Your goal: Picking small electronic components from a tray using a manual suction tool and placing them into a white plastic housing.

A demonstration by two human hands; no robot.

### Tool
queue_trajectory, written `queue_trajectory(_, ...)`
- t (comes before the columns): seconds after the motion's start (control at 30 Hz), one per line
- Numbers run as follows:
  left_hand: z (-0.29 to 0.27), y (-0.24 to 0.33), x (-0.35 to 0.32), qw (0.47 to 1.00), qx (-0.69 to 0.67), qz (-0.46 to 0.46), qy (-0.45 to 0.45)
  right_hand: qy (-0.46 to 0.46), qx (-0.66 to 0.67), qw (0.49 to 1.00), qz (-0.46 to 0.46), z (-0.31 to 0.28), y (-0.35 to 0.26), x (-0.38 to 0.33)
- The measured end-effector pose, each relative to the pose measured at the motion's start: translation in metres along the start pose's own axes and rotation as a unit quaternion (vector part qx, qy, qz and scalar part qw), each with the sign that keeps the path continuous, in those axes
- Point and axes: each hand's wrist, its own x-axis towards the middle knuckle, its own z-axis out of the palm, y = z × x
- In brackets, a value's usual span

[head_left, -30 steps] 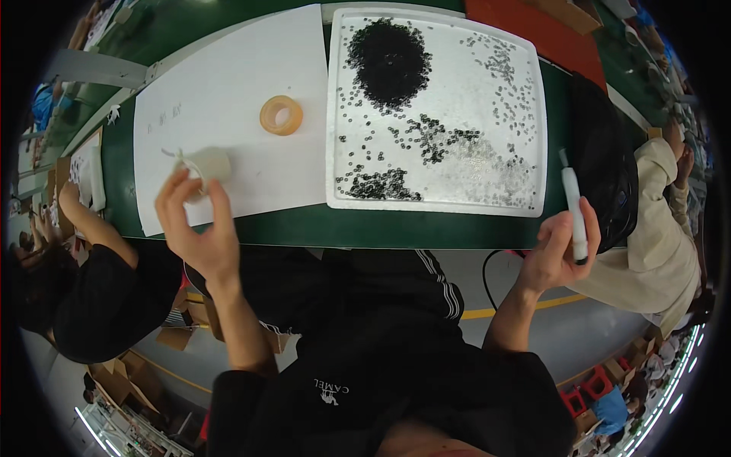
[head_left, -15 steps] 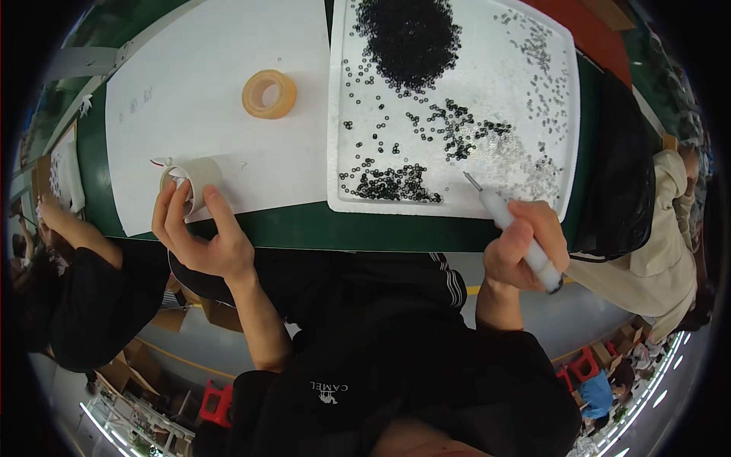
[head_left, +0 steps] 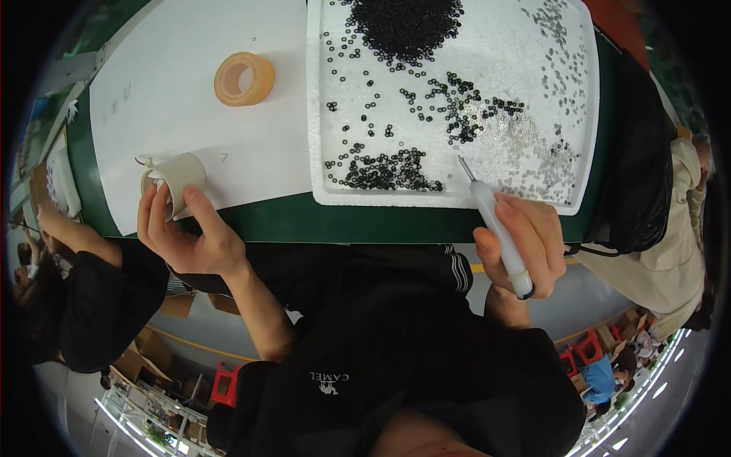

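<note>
My left hand [head_left: 194, 240] is closed on a short off-white cylinder [head_left: 185, 177], which lies tilted on white paper. Two fingers reach into its open end, where some white material shows, while the thumb rests against its outer wall. A small white piece with a red bit sits at its rim. My right hand [head_left: 529, 240] grips a white pen-shaped tool [head_left: 496, 225] with a thin metal tip and a dark rear end. The tip hovers over, or touches, the near part of a white foam tray [head_left: 314, 137], between black rings [head_left: 388, 171] and clear rings [head_left: 518, 141]; contact cannot be told.
On the white paper [head_left: 167, 76] stands a roll of tan tape [head_left: 244, 79]. A large heap of black rings [head_left: 403, 27] fills the tray's far part. The green table edge [head_left: 304, 225] runs before me. At right is a black bag [head_left: 636, 167]; people sit on both sides.
The view has shifted slightly. My right hand has turned the pen-shaped tool more upright, its tip moving a little left and farther into the tray. My left hand keeps its hold on the cylinder.
</note>
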Motion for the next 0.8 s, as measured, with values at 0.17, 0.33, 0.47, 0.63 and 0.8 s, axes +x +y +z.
queue_trajectory(0.17, 0.000, 0.001, 0.000, 1.000, -0.020, -0.017, 0.007, 0.026, 0.087, 0.995, 0.034, -0.003, 0.001, -0.001)
queue_trajectory(0.33, 0.001, 0.001, 0.000, 1.000, -0.017, -0.015, 0.011, 0.040, 0.084, 0.995, 0.037, 0.006, -0.005, 0.009)
queue_trajectory(0.47, 0.002, 0.002, 0.000, 1.000, -0.025, -0.014, 0.007, 0.055, 0.081, 0.994, 0.045, 0.004, -0.003, 0.005)
queue_trajectory(0.63, 0.002, 0.001, 0.001, 0.999, -0.029, -0.013, 0.011, 0.044, 0.074, 0.996, 0.035, 0.005, -0.002, 0.008)
queue_trajectory(0.8, 0.000, -0.001, 0.000, 1.000, -0.022, -0.013, 0.008, 0.035, 0.061, 0.997, 0.040, 0.005, -0.003, 0.009)
